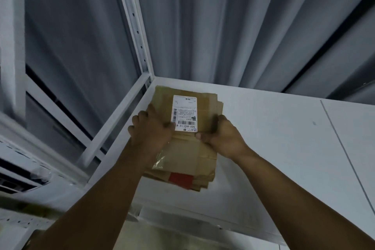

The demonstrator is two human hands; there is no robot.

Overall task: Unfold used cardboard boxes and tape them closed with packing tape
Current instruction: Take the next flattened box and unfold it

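A stack of flattened brown cardboard boxes (188,154) lies on a white shelf (274,128), near its back left corner. The top box carries a white shipping label (185,112) with barcodes, and old clear tape curls off its near left part. A lower box shows a red patch (180,178) at the near edge. My left hand (151,130) grips the left edge of the top box, fingers curled over it. My right hand (221,136) grips the right edge, thumb pressed on top just below the label.
Grey curtains (233,26) hang behind the shelf. A white perforated rack upright (134,20) rises at the shelf's back left corner, with white rails (113,115) running left of it. A seam (343,148) crosses the shelf on the right.
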